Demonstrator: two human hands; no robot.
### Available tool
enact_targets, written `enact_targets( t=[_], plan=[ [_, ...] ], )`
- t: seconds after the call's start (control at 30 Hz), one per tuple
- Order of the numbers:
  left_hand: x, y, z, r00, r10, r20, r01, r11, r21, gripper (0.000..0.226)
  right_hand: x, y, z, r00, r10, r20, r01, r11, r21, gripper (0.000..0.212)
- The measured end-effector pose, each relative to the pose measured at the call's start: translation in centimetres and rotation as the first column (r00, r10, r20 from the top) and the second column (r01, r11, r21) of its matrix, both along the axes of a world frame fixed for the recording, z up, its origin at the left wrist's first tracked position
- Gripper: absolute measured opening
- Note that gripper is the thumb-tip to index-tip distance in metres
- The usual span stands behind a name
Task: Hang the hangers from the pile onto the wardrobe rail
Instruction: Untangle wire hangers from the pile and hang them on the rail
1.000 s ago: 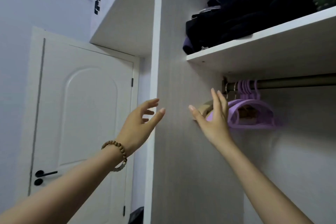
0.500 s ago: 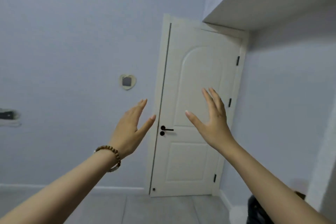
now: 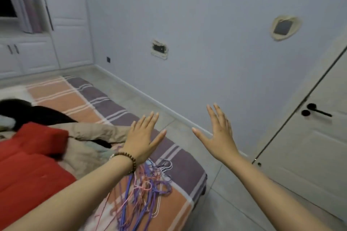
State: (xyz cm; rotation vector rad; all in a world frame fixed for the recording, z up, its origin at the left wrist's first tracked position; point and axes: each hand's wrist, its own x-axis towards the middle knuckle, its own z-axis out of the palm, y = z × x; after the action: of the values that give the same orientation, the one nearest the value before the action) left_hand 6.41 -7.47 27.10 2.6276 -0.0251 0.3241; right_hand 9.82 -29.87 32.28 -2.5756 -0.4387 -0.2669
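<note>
Here's the room: a bed with a striped blanket [image 3: 84, 97] in orange and purple bands runs along the left, and it's crowded. A red quilt [image 3: 28, 165] is bunched at the near left, a beige garment [image 3: 97, 131] sprawls across the middle, and a black one [image 3: 33, 110] lies further back. White cabinets [image 3: 71, 33] fill the far left corner. The pale wall [image 3: 197, 15] carries a rough cut-out socket hole [image 3: 159, 49] and a heart-shaped frame [image 3: 284, 27] (blurred, contents unreadable). A white door [image 3: 319, 146] with a black handle [image 3: 318, 111] stands at the right, and grey tiled floor [image 3: 234, 193] lies between bed and wall.

Both hands are up in front, backs to the camera, holding nothing. The left hand [image 3: 142, 139], beaded bracelet [image 3: 129, 158] at the wrist, hovers over the bed's edge, fingers straight and close together, thumb stuck out wide. The right hand [image 3: 220, 137] hangs over the floor, fingers straight and slightly fanned, thumb splayed. The two are well apart.

Now the pile of hangers [image 3: 150, 187]: it lies on the blanket at the bed's near corner, just below the left wrist, and the left forearm crosses in front of its left part. They are thin hangers in purple, pink, blue and white, hooks and shoulders tangled in a loose heap, with a few white hooks poking out toward the bed's edge.
</note>
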Motion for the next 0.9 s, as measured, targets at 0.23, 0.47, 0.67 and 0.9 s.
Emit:
enact_targets(
  t=[0.23, 0.47, 0.67, 0.9],
  plan=[
    [-1.3, 4.8, -15.1, 0.925, 0.260, -0.279, -0.260, 0.965, 0.038, 0.098, 3.7, 6.7, -17.6, 0.933, 0.128, -0.337, -0.135, 0.991, 0.003, 0.089],
    [-2.4, 6.3, -28.5, 0.809, 0.363, -0.462, -0.397, 0.918, 0.025, 0.099, 3.5, 9.6, -33.1, 0.794, 0.228, -0.564, -0.246, 0.968, 0.046, 0.090],
    [-3.7, 5.3, -36.8, 0.696, 0.358, -0.622, -0.463, 0.886, -0.008, 0.073, 2.2, 11.2, -42.6, 0.643, 0.245, -0.726, -0.188, 0.969, 0.161, 0.081],
    [-2.9, 4.5, -42.3, 0.625, 0.321, -0.712, -0.492, 0.870, -0.039, 0.060, 2.1, 13.7, -49.7, 0.489, 0.230, -0.842, 0.116, 0.939, 0.324, 0.068]
  ],
)
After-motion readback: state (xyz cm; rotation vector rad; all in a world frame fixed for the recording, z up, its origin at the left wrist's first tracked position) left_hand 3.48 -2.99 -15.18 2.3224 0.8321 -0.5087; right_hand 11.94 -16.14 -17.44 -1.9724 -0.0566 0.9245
